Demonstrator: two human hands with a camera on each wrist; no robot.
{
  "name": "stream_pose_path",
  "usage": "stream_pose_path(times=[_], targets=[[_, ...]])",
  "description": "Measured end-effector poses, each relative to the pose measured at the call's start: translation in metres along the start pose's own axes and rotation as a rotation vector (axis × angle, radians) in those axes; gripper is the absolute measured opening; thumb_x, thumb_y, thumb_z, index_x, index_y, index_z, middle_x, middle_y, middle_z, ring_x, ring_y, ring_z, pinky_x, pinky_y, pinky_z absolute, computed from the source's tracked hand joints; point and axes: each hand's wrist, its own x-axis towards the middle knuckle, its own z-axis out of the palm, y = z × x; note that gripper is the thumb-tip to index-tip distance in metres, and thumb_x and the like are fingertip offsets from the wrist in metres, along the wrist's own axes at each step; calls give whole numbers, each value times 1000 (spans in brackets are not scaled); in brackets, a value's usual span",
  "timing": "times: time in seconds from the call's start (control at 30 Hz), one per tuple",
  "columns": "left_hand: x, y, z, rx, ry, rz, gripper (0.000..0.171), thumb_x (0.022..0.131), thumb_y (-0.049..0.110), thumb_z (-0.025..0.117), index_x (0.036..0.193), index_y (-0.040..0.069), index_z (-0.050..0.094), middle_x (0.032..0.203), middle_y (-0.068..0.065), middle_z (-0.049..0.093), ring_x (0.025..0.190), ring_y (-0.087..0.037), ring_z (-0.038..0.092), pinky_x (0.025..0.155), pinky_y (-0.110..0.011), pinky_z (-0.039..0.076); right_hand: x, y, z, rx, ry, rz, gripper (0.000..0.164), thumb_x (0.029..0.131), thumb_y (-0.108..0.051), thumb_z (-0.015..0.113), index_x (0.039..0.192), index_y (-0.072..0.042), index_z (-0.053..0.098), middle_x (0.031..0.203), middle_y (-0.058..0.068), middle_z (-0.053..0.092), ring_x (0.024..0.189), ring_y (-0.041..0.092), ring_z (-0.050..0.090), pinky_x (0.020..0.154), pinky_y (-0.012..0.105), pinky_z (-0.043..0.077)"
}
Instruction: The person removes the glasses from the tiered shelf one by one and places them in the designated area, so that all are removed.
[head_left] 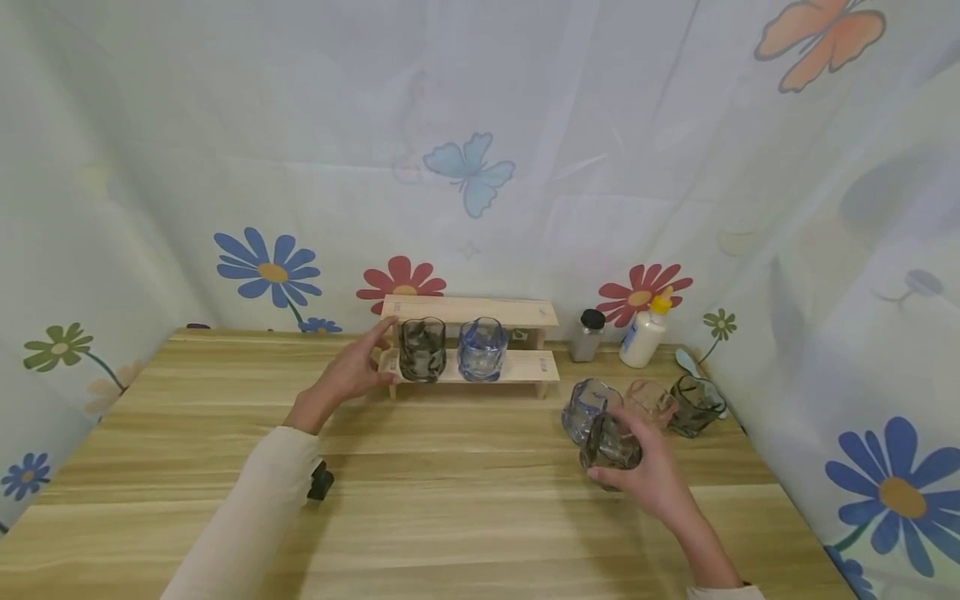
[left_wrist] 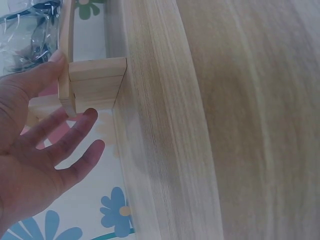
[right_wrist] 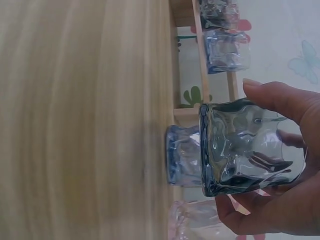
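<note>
My right hand holds a smoky grey glass tumbler above the table, thumb and fingers round its sides. In the right wrist view this tumbler hides part of a blue one behind it. My left hand is at the left end of a two-tier wooden shelf. In the left wrist view its thumb touches the lower board's end, while the other fingers spread loosely, fairly straight. Side by side on the lower board stand a dark grey tumbler and a blue one.
Right of the shelf stand a blue tumbler, a pink one and a dark green-grey one. Behind them are a black-capped jar, a white bottle with yellow cap and a pale blue spoon. Patterned curtains border the wooden table.
</note>
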Motion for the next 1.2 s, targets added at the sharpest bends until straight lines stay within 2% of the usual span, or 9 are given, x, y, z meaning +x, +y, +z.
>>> stream_pose_path(times=[0.17,0.3,0.53,0.7,0.93,1.2], targets=[[-1,2,-1,-2,-3,-2,101,83,20,83,160,26,18,138,-26,56,94,-37,69,80,-51,55,-3,7,6,7,-22,5,83,62,-15,95,135,-5,56,126,25,62,115,45,58,96,62,44],[0,2,0,1,-5,-5,101,83,20,83,160,27,17,139,-25,56,95,-37,69,82,-51,55,-5,12,10,-3,-53,37,83,63,-16,95,135,-7,56,130,24,61,116,45,58,96,62,45],[-1,2,0,-2,-7,10,100,84,20,82,160,23,17,138,-27,55,95,-38,69,81,-52,55,-5,17,16,-10,-108,105,84,65,-16,94,138,-10,54,124,23,64,113,42,61,95,61,46],[-1,2,-1,2,-5,4,100,84,20,82,160,24,17,139,-26,55,93,-36,69,80,-51,55,-4,18,17,-4,-136,137,84,67,-17,93,140,-12,52,126,23,63,116,42,60,95,60,46],[-1,5,-1,3,-4,-4,100,84,21,82,160,25,17,138,-25,55,93,-36,69,80,-50,55,-4,19,15,-6,-154,137,85,68,-19,93,141,-13,51,128,23,62,117,42,60,95,60,46],[-2,5,-2,6,-6,-15,100,84,21,82,160,25,17,139,-25,55,94,-36,68,79,-49,54,-4,17,12,3,-171,112,93,69,-23,92,147,-11,43,140,28,52,119,46,57,95,63,45]])
